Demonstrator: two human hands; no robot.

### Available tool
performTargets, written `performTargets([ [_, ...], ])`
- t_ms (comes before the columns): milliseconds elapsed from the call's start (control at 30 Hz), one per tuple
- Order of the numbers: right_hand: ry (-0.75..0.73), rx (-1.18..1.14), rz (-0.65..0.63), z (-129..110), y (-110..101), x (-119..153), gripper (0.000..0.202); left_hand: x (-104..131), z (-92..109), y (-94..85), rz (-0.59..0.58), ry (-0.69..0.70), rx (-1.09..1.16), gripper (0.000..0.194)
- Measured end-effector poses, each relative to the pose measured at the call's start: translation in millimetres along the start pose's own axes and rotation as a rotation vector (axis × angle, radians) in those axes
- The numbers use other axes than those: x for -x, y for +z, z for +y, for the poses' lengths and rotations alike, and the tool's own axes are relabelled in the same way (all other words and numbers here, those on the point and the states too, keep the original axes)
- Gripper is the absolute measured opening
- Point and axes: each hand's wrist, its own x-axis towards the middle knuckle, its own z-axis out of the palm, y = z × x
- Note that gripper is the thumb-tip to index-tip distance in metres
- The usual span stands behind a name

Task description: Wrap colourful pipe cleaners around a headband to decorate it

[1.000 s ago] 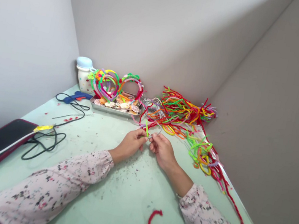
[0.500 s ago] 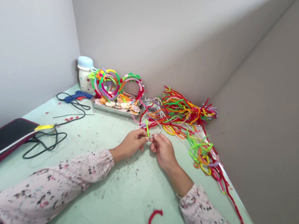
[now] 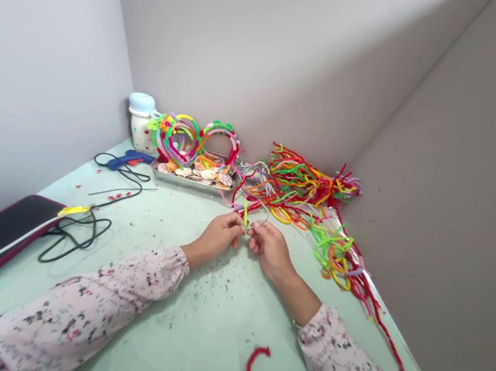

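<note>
Carefully, over the table (image 3: 194, 355) and nearer me than the stem pile (image 3: 306, 180), my left hand (image 3: 219, 233) is pinching a green strip (image 3: 245, 214) nearly upright, while my right hand (image 3: 271, 251) is pinching a curved grey strand (image 3: 267, 216) just beside it. Whether they are touching, I cannot tell; a steady left pinch and small right-fingertip movements are, I'm judging, suiting such thin pieces.

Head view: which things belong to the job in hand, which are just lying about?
In the job:
- green strip, in the left hand
- grey stem, in the right hand

Apparently just lying about:
- red scrap
- glue gun
- bottle
- black cord
</note>
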Motion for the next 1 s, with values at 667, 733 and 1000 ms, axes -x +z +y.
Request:
performTargets([
  [667,0.002,0.050,-0.026,3.9,-2.8,-1.3,0.014,-4.5,-4.6,-4.1,-0.050,-0.083,0.023,0.004],
  [733,0.000,0.057,-0.026,4.3,-2.8,-1.4,0.014,-5.5,-5.6,-4.7,-0.050,-0.088,0.013,0.003],
  [1000,-0.001,0.084,-0.027,4.2,-3.0,-1.5,0.012,-5.0,-2.7,-3.4,-0.047,-0.102,-0.008,0.003],
])
